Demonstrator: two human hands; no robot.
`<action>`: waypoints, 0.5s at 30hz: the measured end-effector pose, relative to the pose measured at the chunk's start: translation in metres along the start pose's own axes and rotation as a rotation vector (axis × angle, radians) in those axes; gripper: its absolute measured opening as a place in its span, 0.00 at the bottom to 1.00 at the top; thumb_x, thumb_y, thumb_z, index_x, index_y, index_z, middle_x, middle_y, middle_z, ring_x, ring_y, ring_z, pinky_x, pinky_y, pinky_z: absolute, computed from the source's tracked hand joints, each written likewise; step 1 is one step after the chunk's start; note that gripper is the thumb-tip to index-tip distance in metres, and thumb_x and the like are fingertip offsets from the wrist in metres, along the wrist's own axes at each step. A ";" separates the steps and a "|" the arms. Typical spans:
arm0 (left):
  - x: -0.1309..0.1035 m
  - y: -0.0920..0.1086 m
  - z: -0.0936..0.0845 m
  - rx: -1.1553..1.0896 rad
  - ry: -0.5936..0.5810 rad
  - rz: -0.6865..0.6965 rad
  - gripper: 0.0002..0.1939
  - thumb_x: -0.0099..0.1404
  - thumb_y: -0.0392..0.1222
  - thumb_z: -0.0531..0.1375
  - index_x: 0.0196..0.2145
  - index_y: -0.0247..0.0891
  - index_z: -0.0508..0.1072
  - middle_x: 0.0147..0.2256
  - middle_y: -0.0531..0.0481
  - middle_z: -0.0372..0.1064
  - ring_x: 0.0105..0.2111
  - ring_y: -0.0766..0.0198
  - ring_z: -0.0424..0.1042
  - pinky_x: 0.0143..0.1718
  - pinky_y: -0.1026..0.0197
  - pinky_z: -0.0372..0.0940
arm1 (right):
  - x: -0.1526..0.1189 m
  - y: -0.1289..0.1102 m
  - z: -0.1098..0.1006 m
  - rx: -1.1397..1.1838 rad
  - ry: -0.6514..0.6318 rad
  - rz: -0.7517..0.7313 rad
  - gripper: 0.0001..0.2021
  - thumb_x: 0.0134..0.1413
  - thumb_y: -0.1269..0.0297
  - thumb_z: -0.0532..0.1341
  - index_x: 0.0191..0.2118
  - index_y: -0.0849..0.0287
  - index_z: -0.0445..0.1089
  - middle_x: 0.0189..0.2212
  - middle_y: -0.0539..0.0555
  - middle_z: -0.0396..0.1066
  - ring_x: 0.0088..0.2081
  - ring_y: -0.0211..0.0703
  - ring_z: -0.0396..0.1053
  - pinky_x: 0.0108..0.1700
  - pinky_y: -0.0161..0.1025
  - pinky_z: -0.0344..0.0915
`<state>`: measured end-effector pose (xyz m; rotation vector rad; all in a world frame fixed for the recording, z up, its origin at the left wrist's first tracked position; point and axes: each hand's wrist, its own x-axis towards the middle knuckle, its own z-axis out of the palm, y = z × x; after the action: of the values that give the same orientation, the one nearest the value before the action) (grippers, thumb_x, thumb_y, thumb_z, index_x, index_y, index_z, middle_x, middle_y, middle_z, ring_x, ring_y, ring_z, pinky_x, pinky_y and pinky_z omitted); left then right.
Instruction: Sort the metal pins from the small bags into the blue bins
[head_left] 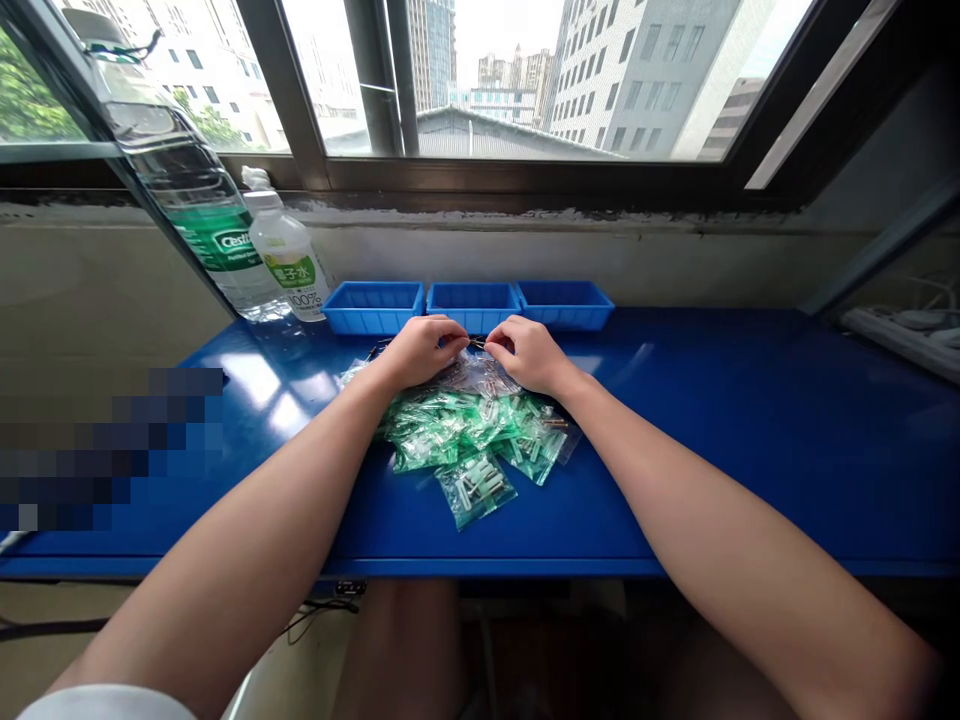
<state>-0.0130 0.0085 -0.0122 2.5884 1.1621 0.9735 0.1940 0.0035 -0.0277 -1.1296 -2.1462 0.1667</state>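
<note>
Both hands meet over the far side of a pile of small plastic bags, just in front of the blue bins. My left hand (426, 350) is closed in a pinch, thumb against fingers. My right hand (529, 353) pinches from the other side. Between the fingertips shows a thin dark piece (477, 344), too small to name. Under the hands lie clear bags (480, 374) with brownish contents. Nearer to me are green-tinted bags (431, 430), and one bag (477, 488) with pale and metallic small parts lies at the front of the pile.
Three blue bins stand in a row at the back: left bin (373, 308), middle bin (474, 300), right bin (566, 306). A large water bottle (217, 240) and a smaller bottle (289, 255) stand left of them. The blue table (750, 430) ends at a front edge near me.
</note>
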 end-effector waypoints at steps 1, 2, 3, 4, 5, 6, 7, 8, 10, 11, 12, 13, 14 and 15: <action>0.000 0.001 0.000 0.000 0.005 0.003 0.12 0.64 0.44 0.56 0.34 0.36 0.77 0.33 0.48 0.76 0.33 0.63 0.72 0.36 0.63 0.64 | 0.000 0.000 0.000 0.001 0.003 0.000 0.05 0.54 0.66 0.60 0.31 0.60 0.71 0.31 0.55 0.70 0.33 0.42 0.67 0.35 0.37 0.61; 0.000 0.001 0.000 0.001 0.009 0.005 0.12 0.64 0.44 0.56 0.34 0.36 0.77 0.33 0.48 0.76 0.33 0.63 0.72 0.37 0.63 0.64 | 0.000 0.001 0.000 -0.001 0.007 -0.001 0.04 0.54 0.67 0.60 0.31 0.60 0.72 0.31 0.54 0.70 0.33 0.42 0.67 0.35 0.37 0.61; 0.000 0.001 0.000 0.002 0.009 0.007 0.13 0.64 0.45 0.55 0.34 0.36 0.77 0.33 0.48 0.76 0.33 0.63 0.72 0.37 0.63 0.64 | 0.000 0.001 0.000 -0.002 0.013 -0.003 0.04 0.54 0.67 0.60 0.31 0.60 0.72 0.31 0.54 0.71 0.33 0.42 0.67 0.35 0.37 0.61; 0.001 0.002 0.000 0.003 0.009 0.004 0.13 0.64 0.45 0.55 0.34 0.36 0.77 0.33 0.48 0.76 0.33 0.63 0.72 0.37 0.64 0.64 | 0.000 0.001 0.000 -0.003 0.023 -0.004 0.05 0.53 0.68 0.60 0.31 0.60 0.72 0.31 0.54 0.71 0.32 0.42 0.67 0.35 0.37 0.61; 0.001 0.001 0.000 0.007 0.008 -0.005 0.13 0.64 0.45 0.55 0.35 0.37 0.77 0.34 0.48 0.76 0.33 0.63 0.72 0.36 0.64 0.64 | 0.000 0.001 0.000 -0.002 0.035 -0.004 0.05 0.54 0.68 0.60 0.31 0.59 0.73 0.31 0.54 0.71 0.32 0.42 0.67 0.35 0.37 0.61; 0.001 0.000 0.000 0.016 0.007 -0.021 0.13 0.64 0.45 0.56 0.36 0.37 0.77 0.34 0.48 0.76 0.33 0.63 0.72 0.36 0.63 0.64 | 0.000 0.002 0.000 0.000 0.053 -0.003 0.05 0.54 0.67 0.59 0.31 0.59 0.73 0.30 0.54 0.72 0.32 0.42 0.67 0.34 0.37 0.61; 0.001 -0.001 0.000 0.031 0.006 -0.042 0.13 0.64 0.46 0.56 0.38 0.37 0.77 0.34 0.48 0.76 0.33 0.62 0.72 0.35 0.63 0.65 | 0.001 0.003 0.000 0.002 0.078 0.005 0.06 0.54 0.67 0.59 0.30 0.59 0.73 0.30 0.54 0.72 0.31 0.42 0.68 0.34 0.37 0.61; 0.001 -0.002 0.001 0.049 0.003 -0.065 0.14 0.63 0.46 0.56 0.39 0.37 0.76 0.35 0.48 0.76 0.33 0.61 0.72 0.36 0.62 0.65 | 0.001 0.004 -0.001 0.003 0.112 0.021 0.06 0.53 0.67 0.60 0.30 0.59 0.73 0.30 0.54 0.73 0.31 0.42 0.68 0.35 0.37 0.62; 0.001 -0.005 0.002 0.097 -0.016 -0.111 0.15 0.62 0.45 0.56 0.42 0.37 0.76 0.38 0.46 0.76 0.37 0.59 0.73 0.39 0.60 0.66 | 0.002 0.010 -0.003 -0.002 0.202 0.083 0.06 0.53 0.67 0.60 0.29 0.59 0.74 0.29 0.54 0.73 0.31 0.43 0.69 0.36 0.38 0.63; 0.001 -0.007 0.002 0.124 -0.034 -0.131 0.15 0.62 0.44 0.56 0.43 0.37 0.75 0.40 0.46 0.75 0.39 0.57 0.73 0.42 0.59 0.66 | 0.003 0.014 -0.004 -0.009 0.252 0.131 0.06 0.52 0.67 0.60 0.28 0.60 0.74 0.28 0.54 0.74 0.31 0.43 0.70 0.37 0.38 0.63; 0.001 -0.008 0.002 0.148 -0.059 -0.152 0.15 0.62 0.44 0.56 0.44 0.37 0.75 0.42 0.45 0.75 0.42 0.56 0.72 0.45 0.57 0.66 | 0.003 0.018 -0.006 -0.017 0.300 0.188 0.06 0.52 0.67 0.60 0.28 0.60 0.74 0.29 0.54 0.74 0.32 0.44 0.70 0.37 0.39 0.63; 0.001 -0.009 0.002 0.171 -0.085 -0.173 0.16 0.62 0.43 0.55 0.44 0.37 0.75 0.44 0.44 0.74 0.44 0.55 0.72 0.47 0.56 0.65 | 0.003 0.022 -0.009 -0.025 0.344 0.250 0.06 0.51 0.66 0.60 0.28 0.60 0.74 0.29 0.55 0.75 0.32 0.45 0.70 0.38 0.40 0.64; 0.001 -0.009 0.002 0.189 -0.110 -0.192 0.17 0.62 0.43 0.55 0.45 0.36 0.75 0.45 0.44 0.73 0.45 0.54 0.71 0.48 0.55 0.65 | 0.003 0.027 -0.012 -0.031 0.382 0.311 0.06 0.51 0.66 0.60 0.29 0.60 0.74 0.29 0.55 0.75 0.32 0.46 0.71 0.39 0.40 0.64; 0.001 -0.009 0.001 0.201 -0.131 -0.211 0.18 0.62 0.44 0.55 0.46 0.36 0.75 0.46 0.44 0.73 0.46 0.54 0.71 0.50 0.55 0.64 | 0.003 0.031 -0.014 -0.035 0.417 0.370 0.06 0.51 0.66 0.60 0.29 0.60 0.74 0.29 0.56 0.76 0.32 0.46 0.71 0.39 0.41 0.64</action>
<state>-0.0175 0.0158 -0.0164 2.5607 1.5286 0.6640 0.2230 0.0221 -0.0281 -1.4338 -1.5709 0.0517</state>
